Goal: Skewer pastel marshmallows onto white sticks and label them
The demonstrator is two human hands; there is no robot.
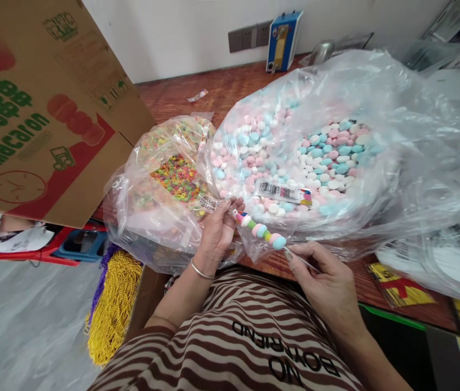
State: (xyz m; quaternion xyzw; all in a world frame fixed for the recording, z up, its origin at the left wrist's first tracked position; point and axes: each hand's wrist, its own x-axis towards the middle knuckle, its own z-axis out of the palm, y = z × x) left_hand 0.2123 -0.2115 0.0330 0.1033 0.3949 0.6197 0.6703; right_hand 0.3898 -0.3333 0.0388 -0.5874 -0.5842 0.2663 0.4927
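Note:
A row of candies threaded on a thin pale stick or cord (260, 230) runs between my hands, with pink, white and blue tablets alternating with green and yellow rings. My left hand (218, 231) is closed at the upper end, where a clear printed wrapper (209, 203) sticks out from the fingers. Past the lowest blue tablet, my right hand (323, 277) pinches the bare pale end between thumb and fingertips. Just beyond the hands lie an open clear bag of small colored candy rings (178, 176) and a larger bag of pastel tablets (338, 155).
A printed wrapper (282, 193) lies on the larger bag. The cardboard box (46, 108) stands at left, and a blue device (284, 42) sits by the wall. Yellow bead strands (113, 309) hang at lower left. A yellow packet (401, 285) lies at the table's right.

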